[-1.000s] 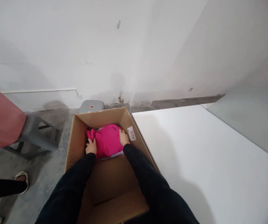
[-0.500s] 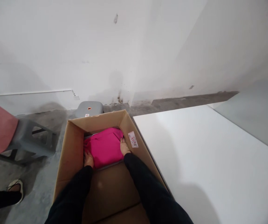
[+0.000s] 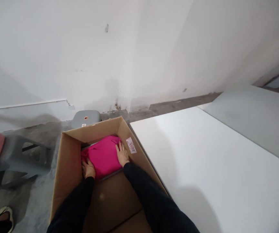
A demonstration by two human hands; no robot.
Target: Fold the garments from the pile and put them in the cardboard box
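The pink cloth (image 3: 106, 157), at twelve o'clock in the box (image 3: 68, 170), is smoother now, so it seems flatter; the right hand (image 3: 123, 155) touches its three o'clock side, the left hand (image 3: 89, 169) its eight, fingers apart on both.

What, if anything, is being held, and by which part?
No clear grip shows: the left hand lies on the left end of the pink cloth, the right hand on its right end.
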